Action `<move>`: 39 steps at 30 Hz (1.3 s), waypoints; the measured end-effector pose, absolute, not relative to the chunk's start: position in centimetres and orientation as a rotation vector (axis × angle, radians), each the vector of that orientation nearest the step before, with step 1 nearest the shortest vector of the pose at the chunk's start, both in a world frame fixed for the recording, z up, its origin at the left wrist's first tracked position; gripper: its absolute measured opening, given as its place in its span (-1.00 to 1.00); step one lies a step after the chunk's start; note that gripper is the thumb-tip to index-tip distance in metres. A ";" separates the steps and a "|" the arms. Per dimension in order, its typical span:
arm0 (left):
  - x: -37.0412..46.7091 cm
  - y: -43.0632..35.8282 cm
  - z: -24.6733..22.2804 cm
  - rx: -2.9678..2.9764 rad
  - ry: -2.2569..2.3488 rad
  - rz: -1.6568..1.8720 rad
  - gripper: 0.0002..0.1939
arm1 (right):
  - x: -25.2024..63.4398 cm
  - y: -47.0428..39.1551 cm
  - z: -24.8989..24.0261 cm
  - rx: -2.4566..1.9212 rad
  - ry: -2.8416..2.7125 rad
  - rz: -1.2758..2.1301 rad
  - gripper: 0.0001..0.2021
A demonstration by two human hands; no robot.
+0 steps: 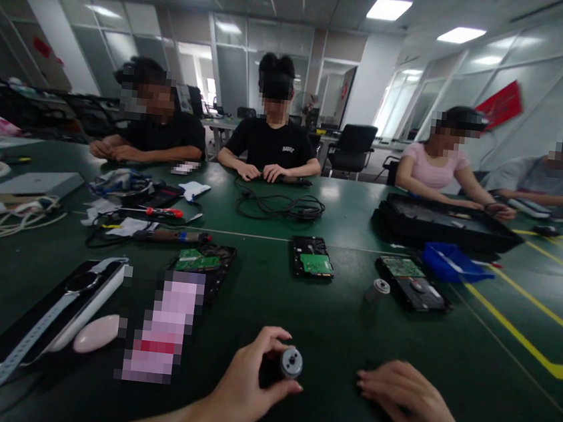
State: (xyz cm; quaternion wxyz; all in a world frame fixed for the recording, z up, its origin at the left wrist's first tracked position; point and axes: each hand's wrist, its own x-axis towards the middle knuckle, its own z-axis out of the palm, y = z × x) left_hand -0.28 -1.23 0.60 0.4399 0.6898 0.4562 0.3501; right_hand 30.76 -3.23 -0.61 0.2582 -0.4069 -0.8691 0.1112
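My left hand (pixel 249 375) grips a small cylindrical metal part, like a little motor (pixel 291 363), between thumb and fingers. Its round end face, with a central hub and small holes, points up at me. To the right, my right hand (pixel 403 395) lies low over the green table with its fingers stretched out and nothing in them. A similar metal cylinder (pixel 378 291) stands farther out on the table. Beside it lies a hard drive with a green circuit board (pixel 412 284), and another hard drive (pixel 313 258) is at the middle.
At left are a watch (pixel 81 282) on a long box, a pink oval object (pixel 96 334), a blurred pink item (pixel 163 326) and a screwdriver (pixel 163 212). A blue tray (pixel 457 264) and black casing (pixel 446 221) stand right. Several people sit opposite; a coiled cable (pixel 286 206) lies between.
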 end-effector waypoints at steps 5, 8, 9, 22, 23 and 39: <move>-0.4 -1.4 0.6 1.712 1.135 0.857 -0.45 | 30.6 -3.6 -0.6 -1.153 -2.224 0.394 -0.81; -0.3 -1.4 0.6 1.709 1.136 0.859 -0.46 | 29.1 -2.8 1.5 -1.266 -2.097 0.492 -0.86; -0.3 -1.4 0.6 1.710 1.134 0.865 -0.46 | 28.1 -2.4 2.3 -1.269 -2.058 0.512 -0.86; -0.3 -1.3 0.0 1.740 1.071 0.923 -0.45 | 18.2 0.3 3.6 -0.803 -2.084 0.544 -0.92; -0.2 -1.3 0.1 1.737 1.076 0.919 -0.45 | 18.3 0.2 3.5 -0.795 -2.078 0.545 -0.91; -0.2 -1.3 0.2 1.749 1.111 0.905 -0.47 | 18.3 0.1 3.8 -0.755 -2.201 0.499 -0.88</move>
